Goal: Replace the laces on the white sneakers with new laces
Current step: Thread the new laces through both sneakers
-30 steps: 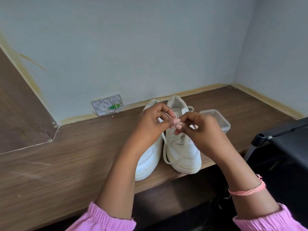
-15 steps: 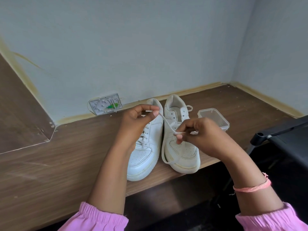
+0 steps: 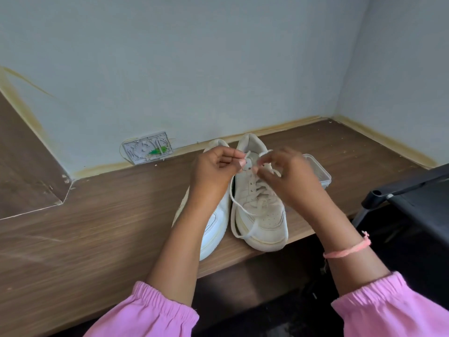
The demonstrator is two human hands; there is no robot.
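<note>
Fingers (image 3: 240, 158) of both hands pinch a thin white lace (image 3: 237, 210) above the right sneaker (image 3: 261, 203), smooth white leather, on the wood-grain surface (image 3: 109, 215) beside pale walls.

White sneakers (image 3: 261, 215) and lace (image 3: 234, 203) are lying on brown wood-grain desk (image 3: 97, 227); pink sleeves (image 3: 145, 310), pink wristband (image 3: 347, 250) showing.

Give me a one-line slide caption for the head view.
Both hands, left and right, pinch the lace over the right-hand sneaker.
</note>
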